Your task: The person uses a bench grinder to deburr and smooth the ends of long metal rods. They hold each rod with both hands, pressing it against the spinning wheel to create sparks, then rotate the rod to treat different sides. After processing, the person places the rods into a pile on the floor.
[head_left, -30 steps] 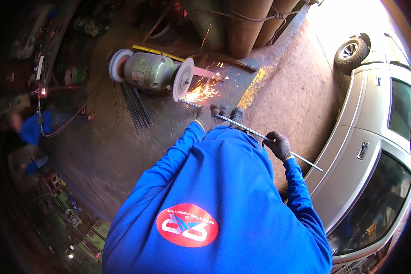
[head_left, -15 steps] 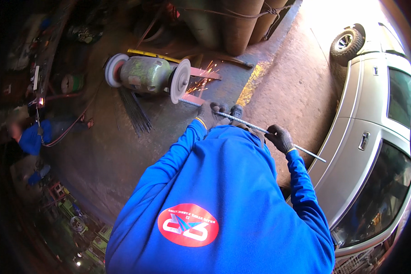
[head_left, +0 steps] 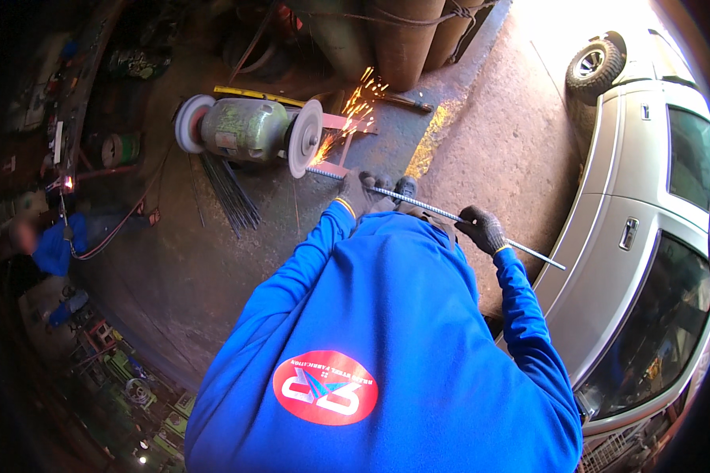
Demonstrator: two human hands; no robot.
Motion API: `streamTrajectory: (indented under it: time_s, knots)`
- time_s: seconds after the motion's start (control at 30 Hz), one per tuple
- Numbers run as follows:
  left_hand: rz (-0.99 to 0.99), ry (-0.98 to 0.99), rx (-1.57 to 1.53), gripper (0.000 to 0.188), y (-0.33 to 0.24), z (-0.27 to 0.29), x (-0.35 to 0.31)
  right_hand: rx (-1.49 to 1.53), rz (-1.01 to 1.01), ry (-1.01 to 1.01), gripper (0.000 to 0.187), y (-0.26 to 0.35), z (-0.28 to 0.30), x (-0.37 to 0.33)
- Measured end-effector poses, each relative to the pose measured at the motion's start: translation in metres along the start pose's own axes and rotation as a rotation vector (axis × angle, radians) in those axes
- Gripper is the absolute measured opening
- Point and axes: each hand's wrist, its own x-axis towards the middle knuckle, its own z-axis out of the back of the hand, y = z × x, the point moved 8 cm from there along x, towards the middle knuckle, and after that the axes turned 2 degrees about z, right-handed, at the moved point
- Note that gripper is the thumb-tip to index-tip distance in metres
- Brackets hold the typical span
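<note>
Long, thin, ribbed grey steel rod (head_left: 426,207) meets pale round grinding wheel (head_left: 306,139)

Orange sparks (head_left: 358,104) fan up and away from the wheel, where the rod's left end is at its lower edge. The left hand (head_left: 355,194), in a dark grey glove with a yellow cuff edge, is closed around the rod near the wheel; the right hand (head_left: 483,229), gloved alike, has its fingers curled on the rod nearer the far end. The wheel sits on a rounded, worn green metal grinder body (head_left: 246,129). Thin dark metal rods (head_left: 230,195) lie bunched beside it, and a silver-grey vehicle (head_left: 599,213) stands at the right
</note>
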Motion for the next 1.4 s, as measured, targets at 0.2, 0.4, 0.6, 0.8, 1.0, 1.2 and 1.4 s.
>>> streamTrajectory:
  time_s: [0.2, 0.4, 0.6, 0.8, 1.0, 1.2, 1.4]
  knots:
    - [0.021, 0.062, 0.020, 0.029, 0.000, 0.006, 0.018, 0.023, 0.025, -0.030, 0.033, -0.003, -0.003, 0.000]
    - [0.027, 0.043, 0.007, 0.027, -0.001, 0.010, 0.025, 0.029, 0.064, -0.059, 0.032, -0.004, -0.003, 0.000]
    - [0.051, 0.029, 0.090, 0.027, -0.002, 0.009, 0.020, 0.012, -0.006, 0.002, 0.036, -0.005, -0.003, 0.000]
    - [0.027, 0.031, 0.098, 0.026, -0.003, 0.005, 0.013, 0.049, -0.067, 0.023, 0.036, -0.007, -0.005, -0.002]
    - [0.081, 0.065, 0.051, 0.026, -0.002, 0.009, 0.021, 0.107, -0.119, 0.072, 0.035, 0.001, -0.003, -0.006]
    - [0.054, 0.112, 0.112, 0.027, -0.002, 0.007, 0.016, 0.122, -0.088, 0.071, 0.036, 0.003, 0.003, -0.005]
    - [0.043, 0.154, 0.116, 0.023, -0.004, 0.010, 0.024, 0.094, 0.018, 0.021, 0.036, -0.002, 0.004, -0.001]
